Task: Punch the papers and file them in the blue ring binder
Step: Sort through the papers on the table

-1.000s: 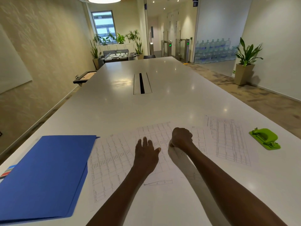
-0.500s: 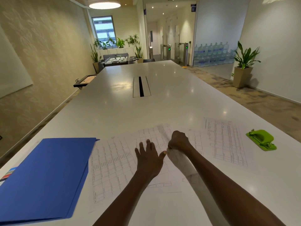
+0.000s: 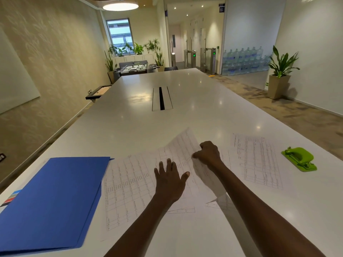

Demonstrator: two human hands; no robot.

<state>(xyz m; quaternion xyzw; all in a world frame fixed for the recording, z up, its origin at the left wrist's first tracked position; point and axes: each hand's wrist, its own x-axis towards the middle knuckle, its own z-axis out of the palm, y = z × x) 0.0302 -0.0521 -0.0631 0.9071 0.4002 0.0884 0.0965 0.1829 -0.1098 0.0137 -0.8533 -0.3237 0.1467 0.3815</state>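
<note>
Well to the left of the left hand lies the closed blue card ring binder, flat on the long white table; nothing is filed in it yet. Next comes the large white printed sheet of tables, flat under the left hand, whose fingers are spread straight and press down on it. Keeping that palm flat looks wise, so the lower sheet does not slide while the other is lifted.

Just to the right, the right hand is curled tight on the edge of a second white printed sheet, whose far corner stands up off the table. To gather well, it should probably lift this sheet clear instead of dragging it, then square its edges with the rest before punching.

Right of that hand, a third white printed sheet lies flat and untouched. Farther right sits the lime-green plastic hole punch, well apart from both hands.
</note>
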